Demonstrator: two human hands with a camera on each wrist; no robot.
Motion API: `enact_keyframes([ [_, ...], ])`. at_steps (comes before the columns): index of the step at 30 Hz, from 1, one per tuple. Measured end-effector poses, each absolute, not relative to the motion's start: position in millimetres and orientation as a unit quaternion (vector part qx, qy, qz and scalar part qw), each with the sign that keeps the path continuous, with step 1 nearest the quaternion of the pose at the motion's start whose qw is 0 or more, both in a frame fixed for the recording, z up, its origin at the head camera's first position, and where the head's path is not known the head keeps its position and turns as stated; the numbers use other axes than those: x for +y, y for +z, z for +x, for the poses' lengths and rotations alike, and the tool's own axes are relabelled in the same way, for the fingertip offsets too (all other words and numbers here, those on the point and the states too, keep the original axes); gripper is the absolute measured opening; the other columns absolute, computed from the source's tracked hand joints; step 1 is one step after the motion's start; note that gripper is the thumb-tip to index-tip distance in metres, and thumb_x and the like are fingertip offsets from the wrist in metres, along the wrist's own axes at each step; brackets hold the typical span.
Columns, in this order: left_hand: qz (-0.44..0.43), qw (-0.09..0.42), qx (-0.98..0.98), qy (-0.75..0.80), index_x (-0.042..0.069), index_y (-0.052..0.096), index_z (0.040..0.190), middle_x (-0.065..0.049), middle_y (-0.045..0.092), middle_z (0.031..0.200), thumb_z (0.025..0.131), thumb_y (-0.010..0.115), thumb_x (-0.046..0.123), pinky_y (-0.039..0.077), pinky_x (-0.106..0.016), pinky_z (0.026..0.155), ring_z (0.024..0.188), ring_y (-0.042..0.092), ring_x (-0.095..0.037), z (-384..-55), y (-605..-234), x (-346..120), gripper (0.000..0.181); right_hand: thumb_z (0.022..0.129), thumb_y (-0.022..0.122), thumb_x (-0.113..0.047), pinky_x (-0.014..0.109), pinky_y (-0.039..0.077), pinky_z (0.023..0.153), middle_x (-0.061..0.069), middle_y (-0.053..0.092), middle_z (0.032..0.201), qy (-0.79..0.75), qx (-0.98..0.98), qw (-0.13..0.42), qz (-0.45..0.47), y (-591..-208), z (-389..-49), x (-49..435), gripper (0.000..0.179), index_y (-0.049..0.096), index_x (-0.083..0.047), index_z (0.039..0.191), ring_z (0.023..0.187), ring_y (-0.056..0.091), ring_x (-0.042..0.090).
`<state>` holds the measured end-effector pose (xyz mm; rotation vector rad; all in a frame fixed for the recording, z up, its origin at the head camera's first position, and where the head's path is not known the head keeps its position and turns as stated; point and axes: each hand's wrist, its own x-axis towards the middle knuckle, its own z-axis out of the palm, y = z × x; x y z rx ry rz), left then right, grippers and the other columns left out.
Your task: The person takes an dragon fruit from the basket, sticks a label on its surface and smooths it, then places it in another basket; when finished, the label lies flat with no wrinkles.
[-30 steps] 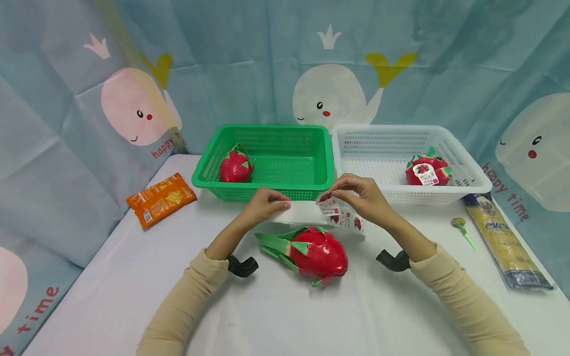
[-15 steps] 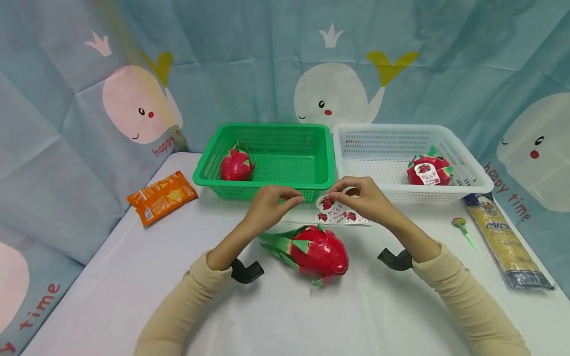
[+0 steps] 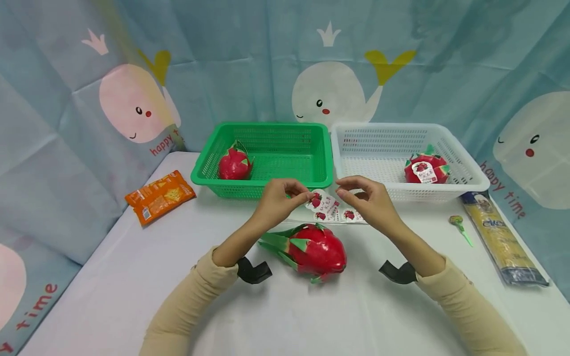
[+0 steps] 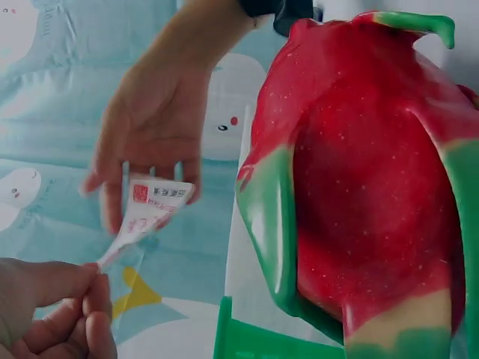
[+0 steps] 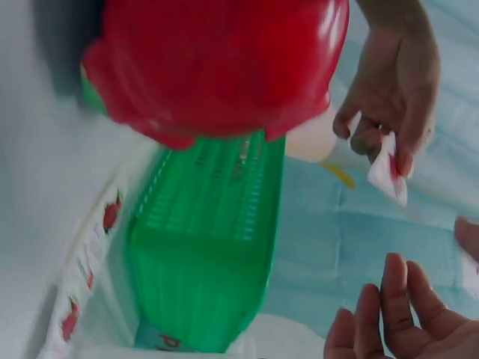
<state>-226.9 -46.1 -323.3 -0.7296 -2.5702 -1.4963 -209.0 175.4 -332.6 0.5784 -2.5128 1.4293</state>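
Observation:
Between finger and thumb, my left hand (image 3: 277,201) pinches a peeled dragon fruit sticker (image 3: 326,201) by its edge. The left wrist view shows the sticker (image 4: 156,202) hanging slightly curled from those fingertips. To its right, my right hand (image 3: 373,203) holds nothing; in the right wrist view its fingers (image 5: 397,307) are spread and apart from the sticker. Under the hands lies a strip of stickers (image 3: 350,216), partly covered. Nearer me, a large red dragon fruit (image 3: 322,252) with green leaves lies on its side.
A green basket (image 3: 262,183) holds one dragon fruit (image 3: 234,164). Beside it, a white basket (image 3: 463,187) holds another dragon fruit (image 3: 438,167) bearing a sticker. An orange snack packet (image 3: 160,197) lies left; a lollipop (image 3: 460,229) and a pasta packet (image 3: 503,237) lie right.
The left hand has moved right from the backing strip and taken the sticker's edge. The right hand, which held the sticker before, has let go and drawn slightly right.

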Motion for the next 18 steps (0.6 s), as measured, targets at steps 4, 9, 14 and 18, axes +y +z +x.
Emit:
enact_keyframes([
  [4, -0.231, 0.047, -0.827, -0.510, 0.007, 0.071, 0.081, -0.004, 0.069, 0.074, 0.082, 0.070, 0.020, 0.047, -0.024, 0.057, 0.068, 0.059, -0.013, -222.8, -324.3, -47.4, 0.013, 0.084, 0.067, -0.020, 0.018, 0.052, 0.071, 0.007, 0.065, 0.095, 0.503, -0.846, 0.075, 0.162, -335.8, -198.7, 177.2, 0.025, 0.063, -0.003, 0.101, 0.081, 0.062, 0.011],
  [9, -0.233, 0.018, -0.817, -0.527, 0.007, 0.070, 0.080, -0.004, 0.068, 0.074, 0.081, 0.070, 0.019, 0.045, -0.023, 0.056, 0.066, 0.057, -0.012, -207.4, -332.3, -48.3, 0.011, 0.086, 0.065, -0.020, 0.023, 0.055, 0.069, -0.002, 0.064, 0.083, 0.540, -0.829, 0.025, 0.143, -341.7, -190.3, 183.0, 0.019, 0.063, -0.002, 0.092, 0.073, 0.062, 0.014],
  [14, -0.228, -0.023, -0.820, -0.524, 0.008, 0.068, 0.075, -0.003, 0.062, 0.063, 0.080, 0.068, 0.016, 0.031, -0.018, 0.042, 0.047, 0.041, -0.005, -180.7, -349.6, -47.4, 0.009, 0.085, 0.066, -0.018, 0.028, 0.054, 0.075, -0.001, 0.061, 0.081, 0.527, -0.829, -0.074, 0.172, -347.8, -187.0, 191.4, 0.017, 0.063, -0.002, 0.089, 0.077, 0.059, 0.013],
  [18, -0.226, -0.003, -0.847, -0.480, 0.015, 0.065, 0.067, 0.006, 0.048, 0.048, 0.078, 0.068, 0.020, 0.031, -0.018, 0.050, 0.044, 0.035, 0.001, -165.0, -361.6, -42.5, 0.013, 0.085, 0.065, -0.016, 0.030, 0.054, 0.074, 0.005, 0.059, 0.080, 0.502, -0.827, -0.135, 0.212, -356.0, -190.1, 196.3, 0.014, 0.062, -0.002, 0.085, 0.075, 0.057, 0.011],
])
